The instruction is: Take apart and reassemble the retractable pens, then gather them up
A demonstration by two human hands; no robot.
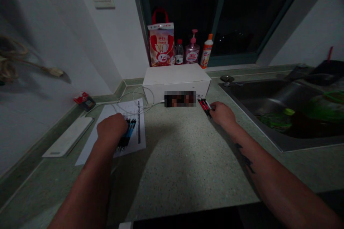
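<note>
Several blue and black pens (130, 132) lie side by side on a printed white sheet (139, 123) at the left. My left hand (113, 128) is curled closed at their left edge, its fingertips mostly hidden, so what it grips does not show. Further right, a few red and black pens (203, 106) lie together on the counter in front of the white box. The closed fingers of my right hand (222, 113) are on the rightmost pen (208, 104) of that group, which has a pale part.
A white box (176, 77) stands by the window, with a blurred-out device (180, 99) and its white cable in front. Bottles (192, 52) and a red bag (161, 44) are behind it. The sink (268, 143) is right; a flat white slab (68, 137) lies left.
</note>
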